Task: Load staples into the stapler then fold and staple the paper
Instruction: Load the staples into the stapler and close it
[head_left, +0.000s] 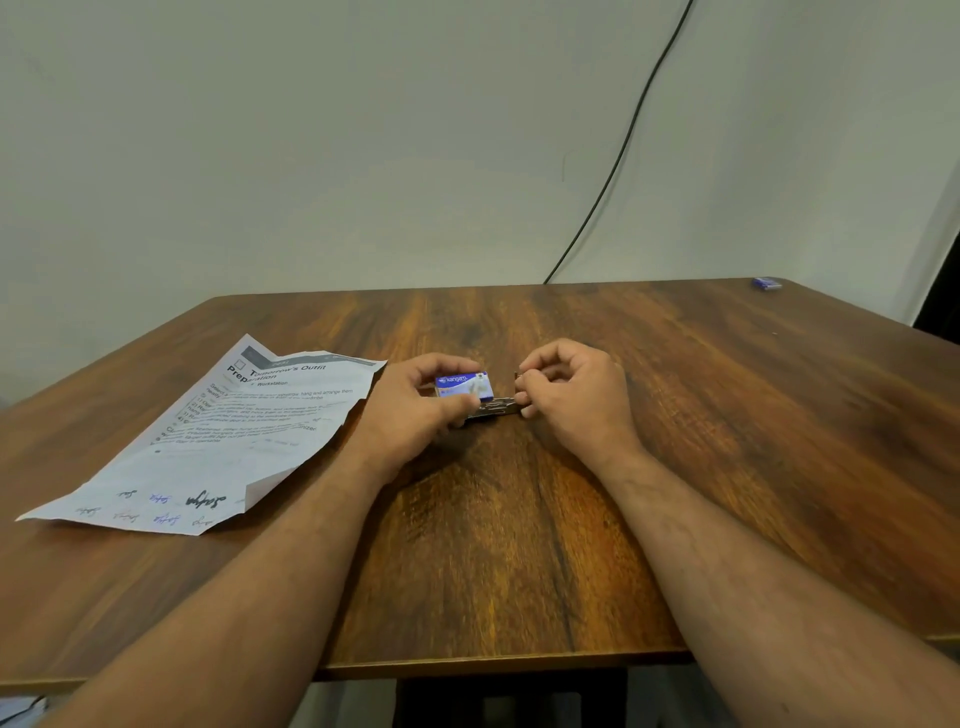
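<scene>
While left hand (415, 410) grips, box (464, 385) reads "kangaro"

Wooden table (727, 415), black cable (631, 135) down pale wall (311, 130), small blue object (767, 283) at far corner

My desk (519, 545) is glossy, streaked wood. Left of my staple box (464, 387), glossy blue card, lies creased matt paper (218, 441); just below it, dull metal stapler (493, 408).

Counts on the wooden surface (675, 467)

Two hands: left hand (415, 410), right hand (576, 400). One staple box (464, 385), one metal stapler (493, 408), one printed paper (218, 441), one small blue item (767, 282) at the far right corner.
</scene>
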